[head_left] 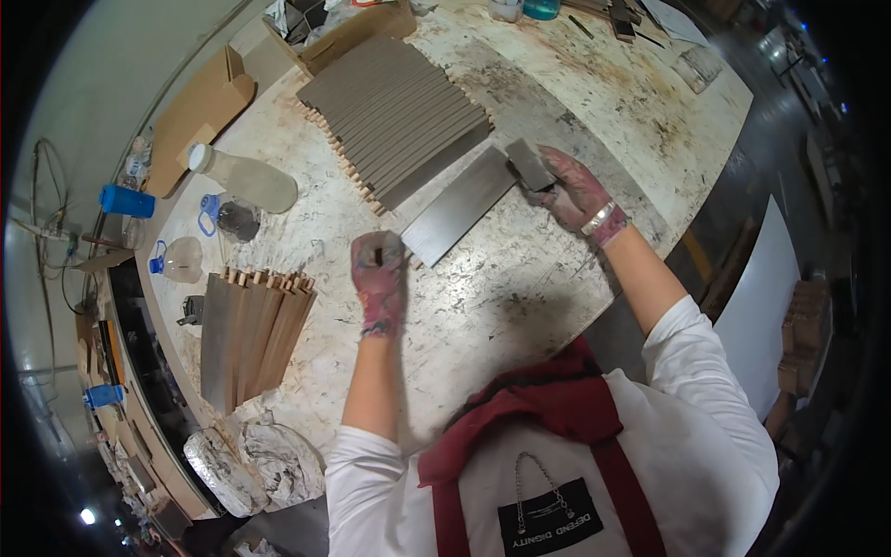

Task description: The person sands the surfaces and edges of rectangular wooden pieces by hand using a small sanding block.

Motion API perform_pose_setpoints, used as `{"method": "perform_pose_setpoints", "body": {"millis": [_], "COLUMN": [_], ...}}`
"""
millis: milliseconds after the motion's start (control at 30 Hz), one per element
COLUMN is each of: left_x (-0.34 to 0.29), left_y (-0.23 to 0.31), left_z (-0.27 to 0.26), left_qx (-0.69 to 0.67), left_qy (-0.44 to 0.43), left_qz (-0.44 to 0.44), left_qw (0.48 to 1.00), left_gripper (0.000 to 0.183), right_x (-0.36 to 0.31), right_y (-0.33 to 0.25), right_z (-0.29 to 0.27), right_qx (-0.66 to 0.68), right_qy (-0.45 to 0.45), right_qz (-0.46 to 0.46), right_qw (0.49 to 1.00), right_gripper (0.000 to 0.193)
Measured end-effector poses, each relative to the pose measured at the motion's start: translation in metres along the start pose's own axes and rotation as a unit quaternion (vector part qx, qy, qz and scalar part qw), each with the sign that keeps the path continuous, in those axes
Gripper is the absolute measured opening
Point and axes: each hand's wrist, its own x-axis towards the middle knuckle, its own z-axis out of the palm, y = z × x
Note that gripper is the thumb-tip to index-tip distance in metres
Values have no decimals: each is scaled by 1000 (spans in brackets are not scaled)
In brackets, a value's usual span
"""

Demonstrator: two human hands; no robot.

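A long grey-coated wooden slat (pixel 459 206) lies slanted on the stained worktable (pixel 520 278). My left hand (pixel 379 269), in a paint-stained glove, pinches its near end. My right hand (pixel 574 190), also gloved, presses a small grey block (pixel 529 163) onto the slat's far end. Just beyond the slat lies a row of several grey slats (pixel 399 116) side by side. A second batch of slats (pixel 251 334), browner at the ends, lies to my left.
A plastic bottle with a white cap (pixel 243 176) lies on its side at the left, near a small clear jug (pixel 181 258) and a dark lump (pixel 238 221). Cardboard pieces (pixel 200 111) lie at the far left, crumpled wrapped bundles (pixel 246 464) at the near edge.
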Motion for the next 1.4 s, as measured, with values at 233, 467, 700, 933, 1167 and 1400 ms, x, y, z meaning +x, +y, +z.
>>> {"method": "perform_pose_setpoints", "body": {"millis": [233, 467, 700, 933, 1167, 1400], "left_x": [-15, -12, -27, -16, 26, 33], "left_y": [46, 0, 4, 7, 12, 4], "left_z": [31, 60, 58, 53, 42, 41], "left_qx": [432, 546, 552, 521, 466, 454], "left_qy": [-150, -176, -187, -223, -279, -310], "left_qz": [311, 383, 348, 298, 380, 417], "left_qw": [833, 724, 734, 768, 748, 724], "left_gripper": [46, 63, 60, 52, 38, 37], "right_x": [-51, 0, 0, -104, -89, -65], "right_y": [-17, -45, -40, -54, -27, -6], "right_z": [12, 32, 60, 49, 146, 135], "right_qx": [78, -304, -470, -463, -511, -520], "right_qy": [186, 114, 113, 26, -179, -249], "right_qz": [39, -88, -112, -23, -359, -343], "right_qw": [979, 942, 868, 886, 760, 742], "right_gripper": [49, 46, 38, 33, 27, 29]}}
